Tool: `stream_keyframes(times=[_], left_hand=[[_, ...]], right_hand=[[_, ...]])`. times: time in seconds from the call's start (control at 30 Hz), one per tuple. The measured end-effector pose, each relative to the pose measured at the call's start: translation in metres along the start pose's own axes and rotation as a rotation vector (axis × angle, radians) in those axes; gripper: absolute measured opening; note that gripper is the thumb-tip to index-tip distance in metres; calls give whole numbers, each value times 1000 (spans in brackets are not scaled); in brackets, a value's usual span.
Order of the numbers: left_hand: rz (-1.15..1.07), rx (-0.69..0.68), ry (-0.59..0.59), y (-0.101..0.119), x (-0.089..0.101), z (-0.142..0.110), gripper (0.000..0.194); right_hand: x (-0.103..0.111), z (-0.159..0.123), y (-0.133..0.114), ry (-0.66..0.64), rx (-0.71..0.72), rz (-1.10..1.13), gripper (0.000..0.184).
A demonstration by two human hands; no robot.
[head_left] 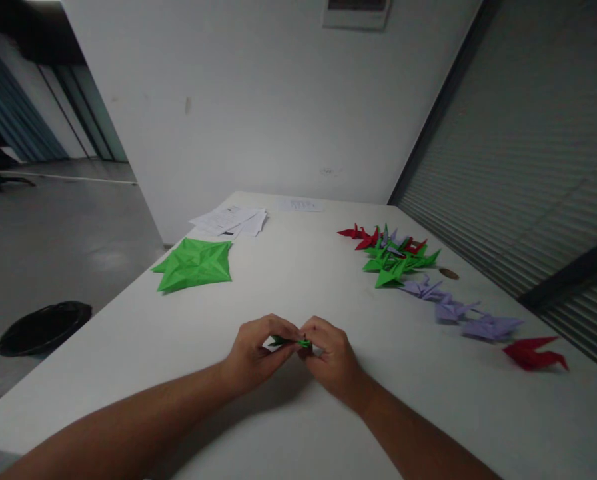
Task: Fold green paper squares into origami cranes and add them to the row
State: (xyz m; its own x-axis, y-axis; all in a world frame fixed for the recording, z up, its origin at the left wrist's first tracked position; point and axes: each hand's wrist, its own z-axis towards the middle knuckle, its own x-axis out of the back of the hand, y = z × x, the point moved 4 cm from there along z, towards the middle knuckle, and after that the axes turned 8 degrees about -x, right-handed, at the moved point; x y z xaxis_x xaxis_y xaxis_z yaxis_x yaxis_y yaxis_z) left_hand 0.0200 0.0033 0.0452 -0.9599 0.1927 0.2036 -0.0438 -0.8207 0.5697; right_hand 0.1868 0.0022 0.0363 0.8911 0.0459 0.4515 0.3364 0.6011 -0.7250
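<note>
Between my two hands is a small folded piece of green origami paper [277, 341], held just above the white table. My left hand [258, 347] pinches it between thumb and fingers, and a dark green point shows inside the curl of that hand. At the other end, the fingertips of my right hand [331, 357] are closed on the paper, close against the left fingertips. Most of the folded paper is covered by my fingers, so its full shape cannot be made out.
Creased green sheets [196, 263] lie at the table's left edge, with printed papers [231, 219] behind. Along the right, several green cranes [393, 263], lilac cranes [491, 327] and a red crane [533, 353] lie near the window blinds. A black-lined bin [43, 327] stands on the floor.
</note>
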Motion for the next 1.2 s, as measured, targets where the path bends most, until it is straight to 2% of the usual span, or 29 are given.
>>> stream_keyframes(times=[0.1, 0.2, 0.33, 0.4, 0.53, 0.67, 0.8, 0.97, 1.2], left_hand=[[7, 11, -10, 0, 1, 1, 13], [55, 69, -77, -4, 4, 4, 10], [137, 233, -112, -21, 10, 5, 24], [69, 348, -89, -32, 11, 3, 32], [-152, 563, -116, -49, 2, -5, 41], [-241, 679, -78, -53, -1, -9, 45], [-337, 712, -20, -56, -1, -10, 38], [-364, 701, -1, -59, -4, -13, 35], [-298, 687, -37, -59, -2, -14, 30]], right_hand=[[0, 1, -1, -11, -17, 7, 19], [2, 1, -1, -17, -42, 17, 19], [7, 2, 3, 27, -103, 57, 15], [9, 2, 6, 61, -127, 73, 14], [10, 4, 14, 109, -184, 89, 19], [5, 3, 24, 109, -269, 125, 20], [0, 2, 34, 56, -331, 146, 26], [-1, 2, 36, 21, -318, 134, 28], [3, 3, 31, 70, -303, 149, 22]])
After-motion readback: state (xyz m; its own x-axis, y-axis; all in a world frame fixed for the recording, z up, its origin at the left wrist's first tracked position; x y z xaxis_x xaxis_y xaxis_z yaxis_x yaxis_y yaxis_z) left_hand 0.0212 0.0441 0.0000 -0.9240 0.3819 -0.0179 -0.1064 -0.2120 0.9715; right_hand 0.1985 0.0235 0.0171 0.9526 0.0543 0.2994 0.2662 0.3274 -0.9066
